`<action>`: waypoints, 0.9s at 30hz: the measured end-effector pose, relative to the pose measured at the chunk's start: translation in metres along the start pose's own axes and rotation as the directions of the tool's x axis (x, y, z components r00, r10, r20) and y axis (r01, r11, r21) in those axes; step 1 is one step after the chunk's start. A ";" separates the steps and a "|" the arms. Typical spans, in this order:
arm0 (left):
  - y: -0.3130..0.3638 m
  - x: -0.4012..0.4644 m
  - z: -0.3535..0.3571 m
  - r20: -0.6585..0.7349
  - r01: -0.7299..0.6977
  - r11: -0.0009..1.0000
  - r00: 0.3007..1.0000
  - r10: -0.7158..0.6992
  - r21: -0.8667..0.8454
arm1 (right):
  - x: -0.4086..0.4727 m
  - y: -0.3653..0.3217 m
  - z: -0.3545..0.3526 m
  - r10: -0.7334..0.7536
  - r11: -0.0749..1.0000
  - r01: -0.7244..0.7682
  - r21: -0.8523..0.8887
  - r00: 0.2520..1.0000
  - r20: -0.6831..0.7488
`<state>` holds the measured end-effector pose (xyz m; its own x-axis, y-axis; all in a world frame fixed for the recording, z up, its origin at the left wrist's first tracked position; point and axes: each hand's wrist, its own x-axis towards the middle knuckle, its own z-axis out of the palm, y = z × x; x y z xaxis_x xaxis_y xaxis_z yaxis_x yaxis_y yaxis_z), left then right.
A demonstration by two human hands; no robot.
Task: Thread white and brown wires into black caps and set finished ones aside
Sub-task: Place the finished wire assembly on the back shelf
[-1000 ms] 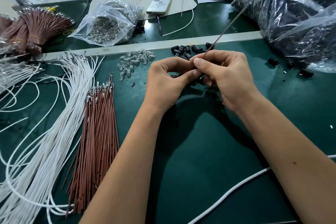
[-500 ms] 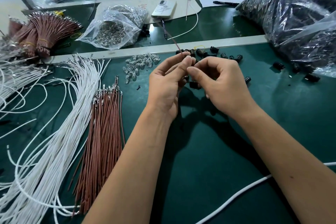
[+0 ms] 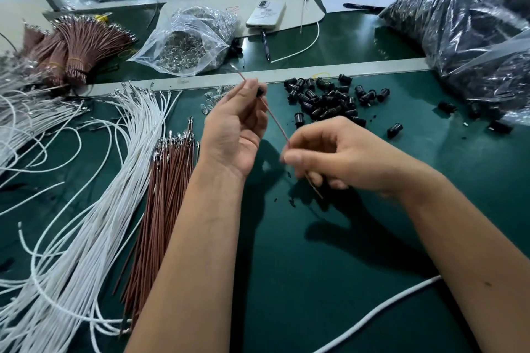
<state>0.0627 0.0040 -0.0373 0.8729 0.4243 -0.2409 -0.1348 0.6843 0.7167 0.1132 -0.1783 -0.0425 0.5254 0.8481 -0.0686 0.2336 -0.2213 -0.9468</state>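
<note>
Brown wire [image 3: 276, 122] runs slantwise between my two hands, above the green worktop [image 3: 329, 281]. My left hand [image 3: 233, 129] is raised with its fingers curled, pinching a black cap [image 3: 260, 92] at the fingertips; the wire passes through or just behind that cap, and its far end pokes out beyond my fingers. My right hand [image 3: 341, 160] sits lower and nearer me, thumb and forefinger closed on the wire, the near end sticking out below my palm.

A clear plastic bag [image 3: 189, 43] lies open behind the worktop's rail and holds small shiny metal parts. At far right a big crinkled bag [image 3: 464, 28], cut off by the edge, holds dark pieces I cannot make out.

Loose black caps [image 3: 327, 100] are heaped just beyond my right hand. A small cluster of clear parts [image 3: 213, 97] is partly hidden behind my left hand. White wires [image 3: 94, 180] and a bundle of brown wires [image 3: 163, 195] lie left of my left forearm, running out of view. My right hand is motion-blurred.
</note>
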 end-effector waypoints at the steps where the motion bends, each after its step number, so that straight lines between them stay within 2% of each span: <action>1: -0.002 -0.001 0.002 0.015 0.009 0.999 1.000 -0.009 0.031 | 0.005 0.001 0.005 0.001 0.998 0.006 0.063 0.994 -0.108; 2: -0.003 -0.001 0.004 0.031 0.013 0.998 0.999 -0.015 0.053 | 0.009 0.000 0.010 -0.007 0.995 0.025 0.095 0.982 -0.189; 4: -0.005 -0.002 0.006 0.052 0.015 0.998 0.998 -0.018 0.063 | 0.012 0.000 0.014 -0.037 0.995 0.056 0.077 0.973 -0.227; 9: 0.000 -0.002 0.003 0.040 -0.008 1.000 0.999 0.007 0.013 | -0.001 0.003 -0.002 0.039 0.998 -0.042 0.041 0.996 0.080; 11: 0.002 -0.003 0.002 0.033 0.000 1.000 0.999 0.000 0.003 | -0.003 0.002 -0.003 0.047 0.997 -0.053 0.049 0.993 0.112; 13: 0.006 -0.002 -0.001 -0.014 -0.001 0.998 1.000 0.000 -0.065 | 0.004 -0.002 0.000 0.040 0.993 -0.041 0.111 0.999 0.013; 15: 0.012 0.001 -0.007 -0.136 -0.067 0.993 0.989 0.053 -0.102 | 0.025 -0.006 0.003 0.036 0.994 -0.016 0.105 0.980 -0.196; 16: 0.015 0.002 -0.010 -0.206 -0.114 0.989 0.974 0.092 -0.095 | 0.040 -0.007 0.003 0.019 1.000 -0.021 -0.004 0.954 -0.299; 17: 0.017 0.004 -0.013 -0.263 -0.156 0.985 0.956 0.130 -0.080 | 0.057 -0.008 0.004 -0.030 0.981 -0.042 -0.187 0.929 -0.369; 19: 0.018 0.007 -0.017 -0.326 -0.215 0.975 0.927 0.186 -0.055 | 0.091 -0.014 0.008 -0.144 0.844 -0.092 -0.528 0.910 -0.389; 20: 0.018 0.007 -0.017 -0.343 -0.233 0.972 0.917 0.205 -0.042 | 0.107 -0.017 0.010 -0.177 0.768 -0.112 -0.631 0.909 -0.377; 23: 0.015 0.009 -0.016 -0.373 -0.236 0.972 0.901 0.222 0.006 | 0.148 -0.016 0.013 -0.172 0.603 -0.179 -0.778 0.923 -0.345; 27: 0.012 0.010 -0.015 -0.387 -0.220 0.975 0.896 0.218 0.039 | 0.166 -0.018 0.015 -0.167 0.558 -0.209 -0.803 0.920 -0.356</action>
<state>0.0629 0.0258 -0.0412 0.5712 0.7589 -0.3128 -0.3052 0.5501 0.7773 0.1843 -0.0266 -0.0417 0.7350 0.6456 0.2072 0.6776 -0.6873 -0.2618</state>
